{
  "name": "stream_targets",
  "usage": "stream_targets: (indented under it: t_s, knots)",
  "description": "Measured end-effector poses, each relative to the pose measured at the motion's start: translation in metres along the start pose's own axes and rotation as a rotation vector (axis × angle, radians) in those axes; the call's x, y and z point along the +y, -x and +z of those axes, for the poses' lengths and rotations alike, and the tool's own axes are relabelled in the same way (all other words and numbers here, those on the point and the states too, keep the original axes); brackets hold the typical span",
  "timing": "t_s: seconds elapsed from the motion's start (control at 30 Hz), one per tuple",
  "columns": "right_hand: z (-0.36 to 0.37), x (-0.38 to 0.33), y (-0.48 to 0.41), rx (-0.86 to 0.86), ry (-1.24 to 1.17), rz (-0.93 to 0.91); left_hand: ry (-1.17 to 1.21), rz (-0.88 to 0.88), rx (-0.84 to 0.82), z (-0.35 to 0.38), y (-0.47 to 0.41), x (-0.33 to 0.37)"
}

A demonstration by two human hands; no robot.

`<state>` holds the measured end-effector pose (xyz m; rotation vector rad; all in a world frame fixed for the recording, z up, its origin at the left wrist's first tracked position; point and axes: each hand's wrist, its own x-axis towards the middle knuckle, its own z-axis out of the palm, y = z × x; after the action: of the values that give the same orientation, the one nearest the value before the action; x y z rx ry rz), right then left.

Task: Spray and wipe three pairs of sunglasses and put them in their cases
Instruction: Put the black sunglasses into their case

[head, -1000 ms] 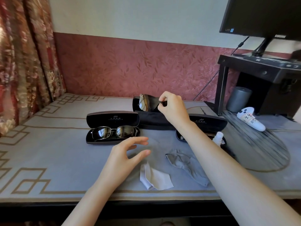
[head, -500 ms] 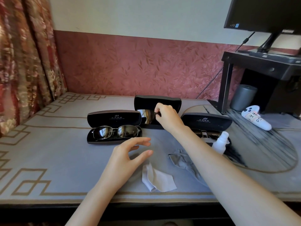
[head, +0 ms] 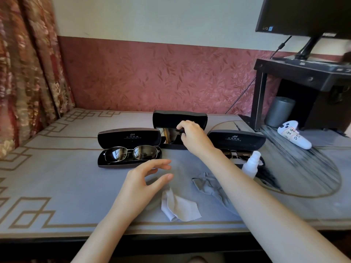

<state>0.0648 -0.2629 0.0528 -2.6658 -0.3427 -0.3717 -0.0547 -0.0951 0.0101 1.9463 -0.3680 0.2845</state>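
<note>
Far wall [head: 152, 16]: pale cream upper section, dark red leaf-patterned lower band [head: 152, 76]. Left side: floral red-and-gold curtain [head: 24, 63], hanging to desk level. Desk [head: 57, 177]: grey covering with a gold key-pattern border (an oval motif at the right). Far right: black stand [head: 303, 74] on the desk, carrying a monitor [head: 307, 14]; a dark cable [head: 245, 95] runs diagonally down the wall beside it.

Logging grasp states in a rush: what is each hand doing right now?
Left hand: open, fingers relaxed, holding nothing.
Right hand: fingers pinch the dark sunglasses in the rear case.
</note>
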Motion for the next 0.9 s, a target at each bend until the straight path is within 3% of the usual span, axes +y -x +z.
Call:
stream_targets:
  t_s: [0.27, 0.47, 0.63, 0.9]
  knots:
    - [-0.079, -0.013, 0.066, 0.154, -0.139, -0.119, -0.067, 0.023, -0.032, 0.000, -0.005, 0.000]
    - [-0.133, 0.029, 0.112, 0.328, -0.308, -0.003, -0.169, 0.122, -0.037, 0.024, -0.030, 0.031]
    - [-0.119, 0.087, 0.128, 0.370, -0.405, 0.125, -0.219, 0.142, -0.136, 0.069, -0.057, 0.046]
    - [-0.074, 0.139, 0.132, 0.239, -0.340, 0.324, -0.426, 0.096, -0.162, 0.110, -0.084, 0.040]
